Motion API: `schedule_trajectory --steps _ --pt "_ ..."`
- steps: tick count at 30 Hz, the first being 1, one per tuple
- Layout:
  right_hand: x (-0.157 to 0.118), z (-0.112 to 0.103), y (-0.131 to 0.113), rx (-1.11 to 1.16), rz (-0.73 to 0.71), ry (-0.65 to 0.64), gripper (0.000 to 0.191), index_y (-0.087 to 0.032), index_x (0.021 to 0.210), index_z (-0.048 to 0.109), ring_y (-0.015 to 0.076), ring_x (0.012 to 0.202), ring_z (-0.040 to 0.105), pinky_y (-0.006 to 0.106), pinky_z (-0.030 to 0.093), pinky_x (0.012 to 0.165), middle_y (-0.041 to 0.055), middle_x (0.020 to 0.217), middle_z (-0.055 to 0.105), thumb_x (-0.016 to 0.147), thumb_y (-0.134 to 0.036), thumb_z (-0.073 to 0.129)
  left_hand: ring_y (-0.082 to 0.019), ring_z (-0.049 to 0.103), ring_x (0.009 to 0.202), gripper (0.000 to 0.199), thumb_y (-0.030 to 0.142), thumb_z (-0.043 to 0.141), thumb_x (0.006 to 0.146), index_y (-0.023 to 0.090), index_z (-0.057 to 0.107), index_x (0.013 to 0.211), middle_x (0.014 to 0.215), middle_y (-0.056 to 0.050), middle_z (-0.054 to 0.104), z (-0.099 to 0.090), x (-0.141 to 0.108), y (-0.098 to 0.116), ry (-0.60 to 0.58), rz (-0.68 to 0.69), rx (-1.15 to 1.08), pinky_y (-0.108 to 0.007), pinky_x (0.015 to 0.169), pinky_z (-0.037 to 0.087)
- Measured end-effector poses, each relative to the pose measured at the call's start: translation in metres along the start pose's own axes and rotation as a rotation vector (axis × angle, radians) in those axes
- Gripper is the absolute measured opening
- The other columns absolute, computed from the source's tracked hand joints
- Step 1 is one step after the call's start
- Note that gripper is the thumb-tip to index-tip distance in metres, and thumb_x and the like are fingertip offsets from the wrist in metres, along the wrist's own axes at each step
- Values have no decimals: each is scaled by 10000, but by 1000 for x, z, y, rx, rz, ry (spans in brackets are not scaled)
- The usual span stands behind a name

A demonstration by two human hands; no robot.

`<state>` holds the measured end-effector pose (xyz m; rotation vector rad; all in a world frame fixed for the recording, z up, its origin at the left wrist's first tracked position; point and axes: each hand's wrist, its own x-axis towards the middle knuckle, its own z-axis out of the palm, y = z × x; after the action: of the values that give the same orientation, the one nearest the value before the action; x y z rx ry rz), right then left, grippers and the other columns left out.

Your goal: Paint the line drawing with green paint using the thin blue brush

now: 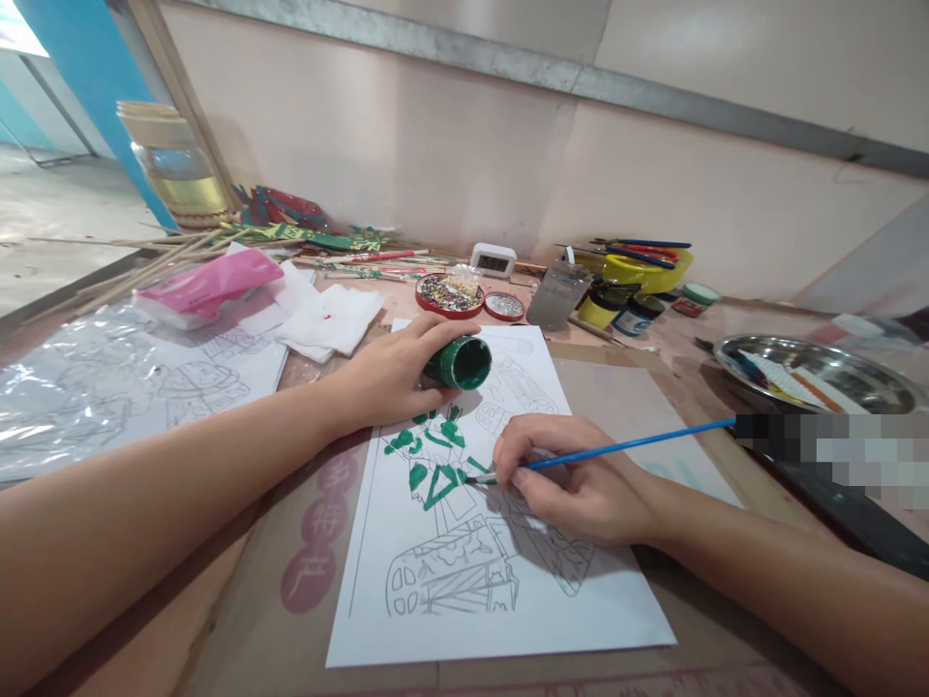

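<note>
- Your left hand [406, 373] is wrapped around a dark green, open paint jar [456, 363], fingers over its far side and thumb on its near side; the jar is tilted above the far left part of the drawing, its mouth towards the right
- Your right hand [573, 479] is closed in a pinch on a slim blue-handled paintbrush [631, 445]; its bristles point left and meet the green-painted area, and its handle reaches out to the right
- The white paper sheet with line drawings [602, 620] lies under both your hands, on a flat brown cardboard piece [268, 600] with red printed circles, on the pinkish table [170, 649]
- Green paint fills several patches in the left part of the sheet; the domed, carriage-like outline near you is unpainted
- Beyond the sheet you have a red-rimmed round tin of small beads [448, 298], a white digital timer [494, 261], a clear container of cloudy liquid [557, 298], and a yellow paint jar [599, 310] beside a blue paint jar [639, 318]
- On your far left are a pink-and-white soft packet [214, 286], folded white tissues [330, 324] and a glass jar of yellow liquid [189, 194]
- On your right sits a shiny round metal bowl [889, 379]
</note>
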<state>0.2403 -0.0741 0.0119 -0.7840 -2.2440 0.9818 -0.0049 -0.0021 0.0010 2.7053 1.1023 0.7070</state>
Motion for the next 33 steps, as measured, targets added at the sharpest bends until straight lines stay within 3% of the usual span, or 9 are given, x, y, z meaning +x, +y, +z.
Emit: schedule_trajectory --steps 8,15,18,22,28,33 --pt "-2 -1 2 -45 -59 42 180 -195 774 639 145 651 638 257 523 587 27 741 695 775 -95 489 -326 589 1248 694 328 656 888 304 364 1517 1430 -111 515 0 0 0 -4 -11 -1 -463 1036 498" --pt "-2 3 6 -61 -230 365 160 -227 897 659 174 803 713 313 584 743 27 852 735 898 -90 576 -318 597 1242 680 299 669 884 288 382 1500 1438 -108 514 -2 0 2 -1 -1 -34 -466 1061 486" --pt "-1 2 10 -80 -119 480 158 -229 977 690 187 857 709 325 584 760 44 954 757 947 -139 565 -320 596 1239 653 311 660 896 278 390 1490 1452 -114 503 -3 -1 2 -13 -14 -34 -482 1063 487" --pt "2 -1 14 -100 19 474 229 -227 1062 713 183 832 679 332 563 771 48 1022 762 982 -197 500 -318 600 1227 639 309 654 900 282 397 1484 1421 -118 512 -3 -2 2 -20 -7 -41 -490 1046 504" --pt "6 -1 13 -99 70 431 199 -212 1007 713 168 792 685 251 536 616 47 957 766 964 -213 519 -310 629 1175 694 256 685 875 332 400 1503 1436 -112 486 -3 -3 0 -13 13 7 -467 979 546" --pt "8 -2 12 -110 93 390 215 -214 1042 715 178 865 712 234 540 594 49 988 778 980 -250 512 -318 635 1165 688 265 684 881 322 406 1509 1426 -121 490 -3 -3 0 -6 23 11 -477 965 552"
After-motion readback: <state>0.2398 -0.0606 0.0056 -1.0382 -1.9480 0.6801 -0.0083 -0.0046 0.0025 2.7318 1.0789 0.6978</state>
